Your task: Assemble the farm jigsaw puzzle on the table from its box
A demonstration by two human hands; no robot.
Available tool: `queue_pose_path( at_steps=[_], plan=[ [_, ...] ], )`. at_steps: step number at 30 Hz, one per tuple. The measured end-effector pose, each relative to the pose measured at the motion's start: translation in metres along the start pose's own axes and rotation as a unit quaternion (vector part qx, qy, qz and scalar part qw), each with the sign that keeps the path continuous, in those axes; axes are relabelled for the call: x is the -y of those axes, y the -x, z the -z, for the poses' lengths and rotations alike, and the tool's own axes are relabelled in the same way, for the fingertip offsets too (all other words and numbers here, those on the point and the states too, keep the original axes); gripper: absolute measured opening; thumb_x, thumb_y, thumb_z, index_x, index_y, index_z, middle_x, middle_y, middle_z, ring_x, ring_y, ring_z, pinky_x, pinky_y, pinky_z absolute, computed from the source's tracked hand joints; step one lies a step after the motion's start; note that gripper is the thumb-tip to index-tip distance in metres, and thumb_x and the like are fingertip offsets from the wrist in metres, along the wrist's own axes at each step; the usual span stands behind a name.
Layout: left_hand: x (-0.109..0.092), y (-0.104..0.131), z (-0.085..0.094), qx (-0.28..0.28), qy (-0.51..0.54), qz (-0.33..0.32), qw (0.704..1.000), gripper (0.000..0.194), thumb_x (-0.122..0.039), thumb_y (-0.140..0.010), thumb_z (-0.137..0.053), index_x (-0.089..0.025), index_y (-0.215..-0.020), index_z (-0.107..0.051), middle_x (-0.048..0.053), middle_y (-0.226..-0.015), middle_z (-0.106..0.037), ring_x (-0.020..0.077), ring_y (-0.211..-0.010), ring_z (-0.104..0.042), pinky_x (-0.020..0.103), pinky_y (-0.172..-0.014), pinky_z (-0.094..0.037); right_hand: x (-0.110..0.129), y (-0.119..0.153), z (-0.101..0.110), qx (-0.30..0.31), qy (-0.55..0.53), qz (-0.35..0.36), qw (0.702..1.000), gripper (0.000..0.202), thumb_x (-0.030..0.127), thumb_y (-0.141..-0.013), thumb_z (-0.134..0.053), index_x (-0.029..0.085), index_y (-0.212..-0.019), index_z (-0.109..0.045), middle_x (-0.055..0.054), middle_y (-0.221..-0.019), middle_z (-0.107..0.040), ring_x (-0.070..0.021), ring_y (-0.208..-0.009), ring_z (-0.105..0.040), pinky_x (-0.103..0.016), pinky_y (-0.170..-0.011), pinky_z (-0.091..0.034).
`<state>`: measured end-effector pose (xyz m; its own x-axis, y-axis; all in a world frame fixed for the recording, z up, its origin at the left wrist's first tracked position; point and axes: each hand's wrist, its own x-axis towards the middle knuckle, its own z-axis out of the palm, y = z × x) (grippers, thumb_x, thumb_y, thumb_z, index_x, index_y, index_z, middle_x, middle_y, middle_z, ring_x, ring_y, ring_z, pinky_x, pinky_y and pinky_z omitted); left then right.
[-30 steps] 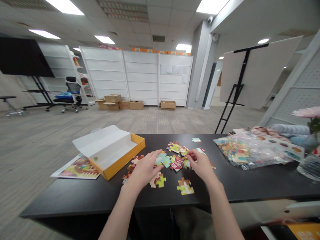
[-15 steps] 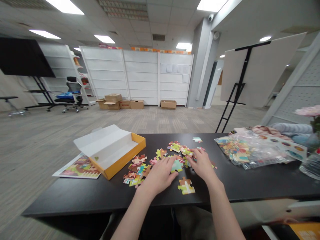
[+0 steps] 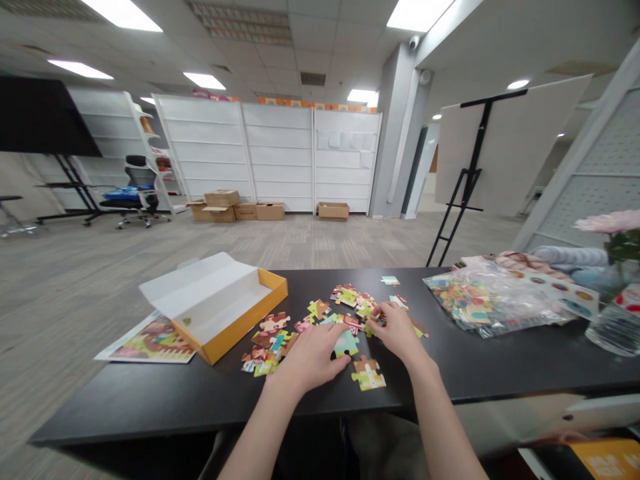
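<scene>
Colourful puzzle pieces (image 3: 274, 341) lie in a loose cluster on the black table. My left hand (image 3: 311, 357) rests over the middle of them, fingers extended, its thumb beside a light green piece (image 3: 347, 343). My right hand (image 3: 395, 328) is bent over the right side of the cluster, with thumb and fingertips drawn together near a green piece; whether a piece is between them is too small to tell. A brown and green joined piece (image 3: 369, 373) lies nearer the front edge, between my wrists. A pale piece (image 3: 390, 281) sits apart at the back.
An open yellow box (image 3: 245, 325) stands left of the pieces, over a picture sheet (image 3: 155, 343). To the right are a clear plastic bag of pieces (image 3: 470, 300), rolled fabric (image 3: 565, 257) and a clear vase (image 3: 617, 327) with a pink flower.
My right hand's fingers have drawn in closer together and moved slightly left, uncovering a piece at the back right. The view has shifted slightly. My left hand stays over the pieces.
</scene>
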<state>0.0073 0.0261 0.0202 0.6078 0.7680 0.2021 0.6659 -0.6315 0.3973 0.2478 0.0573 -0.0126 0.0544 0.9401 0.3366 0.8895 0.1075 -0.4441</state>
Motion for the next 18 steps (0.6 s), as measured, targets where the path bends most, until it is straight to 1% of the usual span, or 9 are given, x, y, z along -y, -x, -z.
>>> queue_pose_path(
  at_steps=[2,5,11,15,18],
  plan=[
    [0.002,0.002,0.003,-0.001,0.001,0.004,1.000,0.048,-0.034,-0.087,-0.065,-0.026,-0.134,-0.055,0.008,-0.133,-0.064,0.0294,-0.122,-0.061,0.041,-0.104,-0.046,0.002,0.002,0.004,0.018,-0.019,0.010,1.000,0.012,0.030,-0.080,-0.069,0.021,-0.085,-0.064,-0.006,-0.095,-0.065,-0.0237,-0.093,-0.062,-0.033,-0.084,-0.045],
    [0.006,0.004,0.007,-0.018,-0.009,0.013,1.000,0.046,-0.033,-0.089,-0.063,-0.028,-0.134,-0.055,0.006,-0.133,-0.065,0.0294,-0.119,-0.063,0.041,-0.101,-0.047,0.006,0.005,0.009,0.043,-0.037,0.027,0.998,0.018,0.033,-0.077,-0.074,0.021,-0.087,-0.064,-0.006,-0.097,-0.065,-0.0236,-0.094,-0.062,-0.033,-0.083,-0.046],
    [0.015,0.007,0.013,-0.043,-0.034,0.051,0.997,0.046,-0.033,-0.089,-0.062,-0.024,-0.134,-0.056,0.009,-0.134,-0.064,0.0300,-0.114,-0.065,0.040,-0.097,-0.049,0.010,0.008,0.017,0.088,-0.033,0.057,0.994,0.025,0.034,-0.073,-0.079,0.021,-0.092,-0.069,-0.006,-0.099,-0.066,-0.0247,-0.096,-0.062,-0.036,-0.088,-0.045],
    [0.017,0.008,0.019,-0.071,-0.056,0.068,0.994,0.050,-0.027,-0.087,-0.062,-0.021,-0.136,-0.055,0.011,-0.131,-0.065,0.0302,-0.119,-0.061,0.042,-0.101,-0.047,0.006,0.004,0.021,0.088,-0.022,0.064,0.994,0.029,0.036,-0.073,-0.079,0.021,-0.096,-0.071,-0.006,-0.102,-0.067,-0.0243,-0.096,-0.064,-0.034,-0.087,-0.046],
    [0.018,0.008,0.024,-0.074,-0.071,0.075,0.992,0.052,-0.022,-0.086,-0.061,-0.020,-0.138,-0.054,0.011,-0.131,-0.064,0.0298,-0.120,-0.059,0.042,-0.101,-0.046,0.011,-0.008,0.028,0.073,0.006,0.071,0.995,0.024,0.034,-0.080,-0.073,0.019,-0.099,-0.071,-0.009,-0.106,-0.069,-0.0251,-0.101,-0.064,-0.034,-0.090,-0.045]
  ],
)
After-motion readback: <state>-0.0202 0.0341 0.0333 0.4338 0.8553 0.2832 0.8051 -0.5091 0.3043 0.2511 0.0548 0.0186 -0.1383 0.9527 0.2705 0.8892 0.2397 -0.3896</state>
